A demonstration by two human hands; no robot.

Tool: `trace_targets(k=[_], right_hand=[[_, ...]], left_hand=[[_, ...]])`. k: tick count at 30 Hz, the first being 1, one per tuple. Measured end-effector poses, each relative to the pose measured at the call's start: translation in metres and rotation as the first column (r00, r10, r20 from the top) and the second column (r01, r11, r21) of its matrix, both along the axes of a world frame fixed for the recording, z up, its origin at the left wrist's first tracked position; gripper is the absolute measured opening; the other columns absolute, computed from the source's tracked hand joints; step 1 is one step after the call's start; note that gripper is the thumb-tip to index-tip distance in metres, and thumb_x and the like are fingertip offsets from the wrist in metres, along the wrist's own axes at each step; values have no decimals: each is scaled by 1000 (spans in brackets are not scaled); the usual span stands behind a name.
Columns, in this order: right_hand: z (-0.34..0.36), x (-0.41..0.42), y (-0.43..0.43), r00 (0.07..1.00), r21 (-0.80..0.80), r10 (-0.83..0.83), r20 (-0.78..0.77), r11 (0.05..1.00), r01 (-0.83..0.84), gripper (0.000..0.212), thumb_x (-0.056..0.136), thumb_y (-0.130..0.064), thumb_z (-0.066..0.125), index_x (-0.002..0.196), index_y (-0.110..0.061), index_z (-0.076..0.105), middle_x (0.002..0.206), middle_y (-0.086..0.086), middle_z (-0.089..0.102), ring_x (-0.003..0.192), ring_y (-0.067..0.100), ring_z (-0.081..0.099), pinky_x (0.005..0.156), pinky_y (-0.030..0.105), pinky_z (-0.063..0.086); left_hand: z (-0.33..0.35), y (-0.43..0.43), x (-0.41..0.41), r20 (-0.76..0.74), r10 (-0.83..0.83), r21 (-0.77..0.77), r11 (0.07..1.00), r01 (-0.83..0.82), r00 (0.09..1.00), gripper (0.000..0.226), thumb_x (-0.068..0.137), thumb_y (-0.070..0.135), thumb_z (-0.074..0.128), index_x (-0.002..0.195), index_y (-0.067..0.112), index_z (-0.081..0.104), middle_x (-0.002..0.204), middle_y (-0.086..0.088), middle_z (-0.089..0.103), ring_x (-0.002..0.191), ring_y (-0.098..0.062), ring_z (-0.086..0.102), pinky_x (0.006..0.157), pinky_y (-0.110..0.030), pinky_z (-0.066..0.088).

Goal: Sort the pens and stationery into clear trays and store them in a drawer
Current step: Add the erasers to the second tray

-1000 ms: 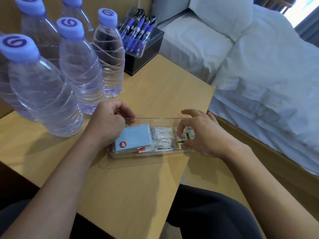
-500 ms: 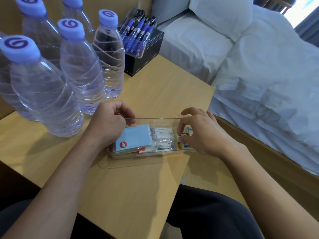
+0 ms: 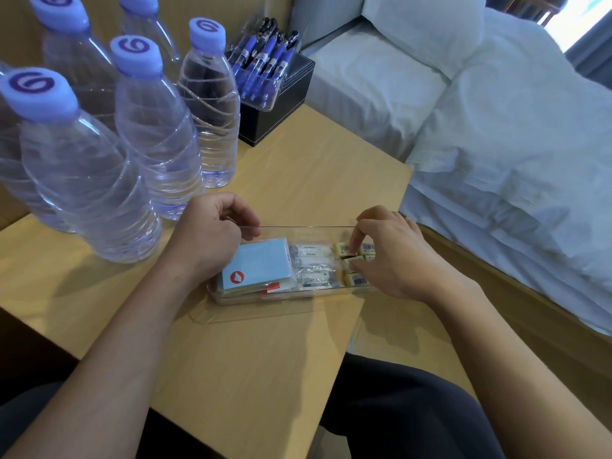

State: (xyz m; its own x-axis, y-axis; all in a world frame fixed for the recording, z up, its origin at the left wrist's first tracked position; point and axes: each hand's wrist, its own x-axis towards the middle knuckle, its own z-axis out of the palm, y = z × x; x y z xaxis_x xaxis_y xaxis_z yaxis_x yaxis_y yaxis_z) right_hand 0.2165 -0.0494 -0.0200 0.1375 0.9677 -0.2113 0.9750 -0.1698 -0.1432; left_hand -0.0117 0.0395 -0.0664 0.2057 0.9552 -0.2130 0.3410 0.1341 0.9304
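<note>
Clear tray (image 3: 298, 228): positioned near the 3 o'clock edge of the wooden table (image 3: 265, 359), long axis running 9 o'clock to 3 o'clock.

Tray contents:
- 9 o'clock end: blue sticky-note pad (image 3: 260, 265) with a red round mark, lying on top of other flat packs.
- Centre: white wrapped packs (image 3: 313, 265), side by side. Their print is too small to read.
- 3 o'clock end: yellow erasers (image 3: 343, 249) with barcode labels, packed closely together.

Left hand (image 3: 212, 236): fingers curled over the tray's 9 o'clock end, thumb and index finger at the rim, gripping the tray wall.

Right hand (image 3: 394, 260): index finger and thumb reach down into the tray's 3 o'clock end and pinch one yellow eraser (image 3: 352, 260), which sits tilted among the others. The remaining fingers are curled behind.

Surroundings:
- 10 o'clock of the tray: group of water bottles (image 3: 149, 127), upright, with blue caps.
- 12 o'clock of the tray: second clear tray (image 3: 265, 106) holding blue pens (image 3: 265, 61), resting tilted on a black box (image 3: 281, 104).
- 2 o'clock, beyond the table edge: bed (image 3: 496, 160) with white linen and a pillow (image 3: 424, 24).
</note>
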Motion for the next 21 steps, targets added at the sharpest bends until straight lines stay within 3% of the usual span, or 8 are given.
trace_targets(k=[4, 7, 10, 13, 17, 19, 21], right_hand=[[12, 4, -16, 972, 105, -84, -221, 988, 110, 24, 84, -41, 74, 97, -29, 57, 127, -13, 47, 116, 8, 44, 88, 13, 33], [9, 0, -28, 933, 162, -127, -338, 968, 191, 40, 83, -45, 74, 110, -27, 51, 126, -17, 44, 113, 1, 41, 80, 2, 30], [-8, -5, -37, 874, 209, -199, -443, 925, 317, 58, 86, -46, 70, 133, -26, 43, 135, -15, 41, 123, 2, 38, 91, 6, 28], [-31, -7, -45, 781, 284, -284, -556, 818, 500, 65, 93, -41, 65, 147, -22, 34, 149, -9, 38, 133, 1, 35, 104, 20, 29], [-50, -12, -48, 561, 206, -347, -752, 685, 699, 54, 98, -34, 60, 145, -21, 39, 141, -11, 44, 110, -14, 45, 86, 3, 33], [-53, -12, -46, 483, 174, -340, -807, 644, 745, 45, 99, -31, 57, 141, -22, 43, 134, -12, 48, 108, -12, 49, 81, 6, 37], [-56, -11, -45, 422, 141, -332, -844, 620, 772, 40, 99, -30, 56, 137, -21, 47, 131, -10, 51, 115, 1, 51, 88, 17, 40]], left_hand=[[1, -2, 1, 14, 15, -7, 1000, -14, 1000, 44, 78, -19, 32, 77, 10, 65, 81, -11, 74, 62, 0, 67, 69, -33, 56], [1, -3, 1, 14, 12, -10, 1000, -12, 1000, 42, 80, -17, 34, 78, 11, 66, 82, -11, 75, 72, -9, 69, 72, -37, 58], [1, -3, -1, 36, -4, -12, 1000, 5, 999, 35, 83, -11, 40, 80, 11, 67, 83, -11, 75, 85, -21, 72, 77, -49, 58], [2, -5, -2, 67, -26, -10, 1000, 27, 997, 30, 85, -7, 44, 83, 10, 68, 85, -11, 75, 92, -28, 71, 81, -50, 57], [1, -10, -3, 143, -15, -19, 1000, 18, 990, 24, 80, 3, 47, 88, 12, 68, 90, -10, 73, 89, -22, 68, 86, -53, 55], [0, -17, -3, 177, 21, -11, 1000, -19, 984, 28, 73, 12, 48, 93, 13, 67, 98, -9, 72, 95, -23, 67, 86, -48, 54], [-3, -26, -2, 209, 55, 5, 998, -57, 976, 33, 73, 16, 47, 101, 16, 65, 108, -6, 69, 106, -23, 64, 75, -28, 57]])
